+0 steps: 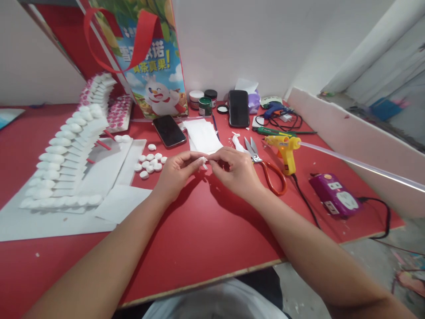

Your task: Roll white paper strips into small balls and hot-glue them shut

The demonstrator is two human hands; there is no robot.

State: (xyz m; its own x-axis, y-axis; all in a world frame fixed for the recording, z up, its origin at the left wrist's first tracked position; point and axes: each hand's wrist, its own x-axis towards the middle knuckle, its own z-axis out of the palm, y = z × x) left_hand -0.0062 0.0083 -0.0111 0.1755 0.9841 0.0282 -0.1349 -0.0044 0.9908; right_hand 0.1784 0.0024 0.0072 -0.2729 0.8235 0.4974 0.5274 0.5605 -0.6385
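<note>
Over the red table, my left hand [178,172] pinches a small crumpled white piece [202,162] between thumb and forefinger. My right hand [235,167] meets it from the other side, its thumb and fingertips closed at the piece's edge. Whether the piece is paper or soft clay is unclear. Left of my left hand lie several small white puffs [150,165] in a cluster. Just behind my fingers is a stack of white paper sheets [203,134]. Orange-handled scissors [265,166] rest beside my right hand, near a white scrap [238,142].
A yellow glue gun [284,150] and a purple power adapter [335,195] sit to the right. Rows of white puffs on folded card [66,159] stand left. Behind are two phones [169,131], small paint jars [205,106] and a printed bag [156,62].
</note>
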